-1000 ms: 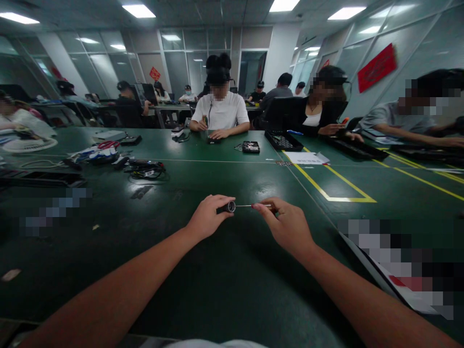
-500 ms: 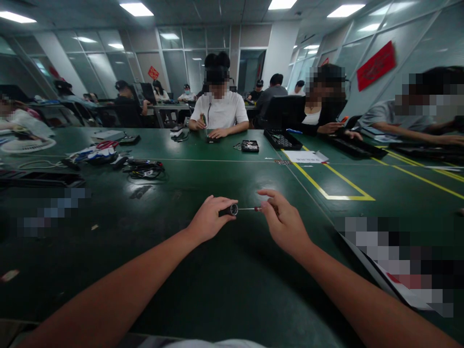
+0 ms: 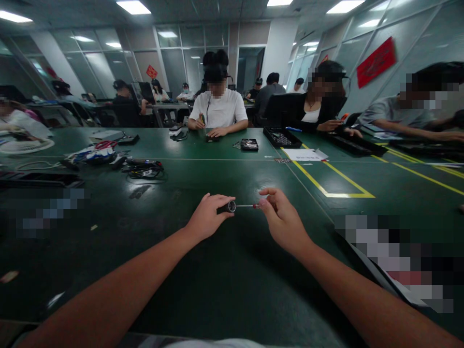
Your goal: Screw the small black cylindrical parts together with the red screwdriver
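Note:
My left hand [image 3: 208,217] grips a dark cylindrical part [image 3: 227,208] with a round, light-rimmed end, thumb below and fingers above. My right hand [image 3: 281,212] holds a small screwdriver [image 3: 248,206] by its reddish handle, its thin metal shaft pointing left. The shaft's tip meets the side of the cylinder's rim, or lies very close to it. Both hands are above the dark green table [image 3: 224,270], near the middle of the view.
Bundled cables [image 3: 145,169] and gloves with tools [image 3: 97,152] lie at the left. Across the table sits a person in a white shirt [image 3: 219,111]. A black tray [image 3: 282,137] and a paper [image 3: 304,154] are beyond my right hand; a blurred sheet lies right.
The view has shifted slightly. My right hand's fingers have moved a little on the screwdriver handle; both hands keep their hold.

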Action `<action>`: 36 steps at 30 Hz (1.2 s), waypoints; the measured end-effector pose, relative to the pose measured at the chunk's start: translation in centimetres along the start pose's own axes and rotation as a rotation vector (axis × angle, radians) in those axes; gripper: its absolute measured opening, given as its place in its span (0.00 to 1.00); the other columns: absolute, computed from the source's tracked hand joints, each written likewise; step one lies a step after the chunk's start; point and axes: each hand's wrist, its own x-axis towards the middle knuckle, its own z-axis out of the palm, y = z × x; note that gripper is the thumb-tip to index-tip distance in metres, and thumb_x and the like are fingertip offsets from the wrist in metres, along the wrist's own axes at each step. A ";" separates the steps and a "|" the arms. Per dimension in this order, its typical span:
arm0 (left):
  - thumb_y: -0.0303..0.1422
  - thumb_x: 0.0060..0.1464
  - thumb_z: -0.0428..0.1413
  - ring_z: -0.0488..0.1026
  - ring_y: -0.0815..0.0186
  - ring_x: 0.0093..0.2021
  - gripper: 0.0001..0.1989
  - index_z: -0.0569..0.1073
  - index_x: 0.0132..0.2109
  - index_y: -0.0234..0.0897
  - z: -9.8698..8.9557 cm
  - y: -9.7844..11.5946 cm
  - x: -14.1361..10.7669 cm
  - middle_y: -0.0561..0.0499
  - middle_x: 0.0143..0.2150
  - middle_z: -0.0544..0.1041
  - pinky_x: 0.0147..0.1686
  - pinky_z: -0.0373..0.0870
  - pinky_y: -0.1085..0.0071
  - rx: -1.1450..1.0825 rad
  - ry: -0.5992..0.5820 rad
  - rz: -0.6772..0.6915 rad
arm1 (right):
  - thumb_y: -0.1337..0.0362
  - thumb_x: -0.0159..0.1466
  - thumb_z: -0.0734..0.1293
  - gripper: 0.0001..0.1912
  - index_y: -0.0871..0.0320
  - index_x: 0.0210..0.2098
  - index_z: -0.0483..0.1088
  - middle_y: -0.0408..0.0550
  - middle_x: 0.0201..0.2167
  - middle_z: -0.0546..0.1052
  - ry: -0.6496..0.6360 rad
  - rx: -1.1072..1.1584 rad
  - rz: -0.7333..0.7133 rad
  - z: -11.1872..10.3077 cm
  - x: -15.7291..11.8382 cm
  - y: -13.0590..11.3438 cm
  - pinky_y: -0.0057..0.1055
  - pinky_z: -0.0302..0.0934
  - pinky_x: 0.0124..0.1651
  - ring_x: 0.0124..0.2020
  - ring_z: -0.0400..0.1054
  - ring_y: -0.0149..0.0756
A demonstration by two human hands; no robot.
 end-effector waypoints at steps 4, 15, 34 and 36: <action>0.30 0.59 0.62 0.71 0.55 0.58 0.20 0.74 0.58 0.44 0.0 0.0 0.0 0.48 0.57 0.77 0.66 0.53 0.42 0.013 0.008 -0.005 | 0.52 0.69 0.62 0.13 0.55 0.40 0.69 0.48 0.34 0.77 -0.013 0.060 -0.023 0.2 0.0 -0.3 0.34 0.62 0.37 0.34 0.71 0.38; 0.27 0.57 0.62 0.73 0.58 0.56 0.19 0.76 0.56 0.42 0.0 0.1 0.0 0.48 0.55 0.78 0.59 0.68 0.57 -0.083 0.048 0.025 | 0.54 0.65 0.65 0.13 0.54 0.44 0.67 0.45 0.35 0.75 0.065 0.236 0.032 0.7 0.0 0.2 0.34 0.64 0.38 0.35 0.70 0.37; 0.27 0.59 0.60 0.72 0.56 0.56 0.22 0.73 0.60 0.44 0.5 0.4 0.2 0.47 0.55 0.77 0.59 0.67 0.53 0.054 0.006 0.070 | 0.47 0.64 0.65 0.17 0.54 0.37 0.69 0.43 0.26 0.72 0.256 0.441 0.201 1.2 0.8 1.0 0.34 0.66 0.33 0.27 0.67 0.34; 0.27 0.59 0.61 0.72 0.57 0.56 0.22 0.73 0.60 0.44 0.5 0.5 0.1 0.47 0.55 0.77 0.59 0.67 0.54 0.029 0.016 0.070 | 0.47 0.65 0.64 0.17 0.55 0.37 0.69 0.42 0.26 0.73 0.227 0.401 0.177 1.2 0.7 0.8 0.34 0.65 0.33 0.27 0.67 0.34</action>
